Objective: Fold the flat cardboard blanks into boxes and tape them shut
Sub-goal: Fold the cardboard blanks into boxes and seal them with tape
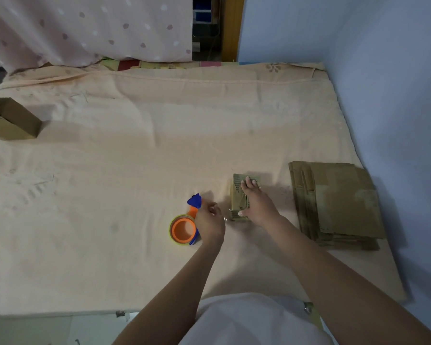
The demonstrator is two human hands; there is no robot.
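A small folded cardboard box point(238, 195) lies on the peach sheet at centre right. My right hand point(256, 202) rests flat on top of it, fingers stretched toward its far end and thumb at its near end. Just left of the box, my left hand point(209, 220) grips an orange and blue tape dispenser point(184, 227) that sits on the sheet with its blue cutter end pointing away from me. A stack of flat cardboard blanks point(339, 202) lies to the right of the box.
The peach sheet point(135, 170) covers a bed that fills the view. A finished cardboard box point(10, 120) sits at the far left edge. A blue wall point(396, 95) runs along the right side. A dotted pink curtain point(85, 28) hangs at the back.
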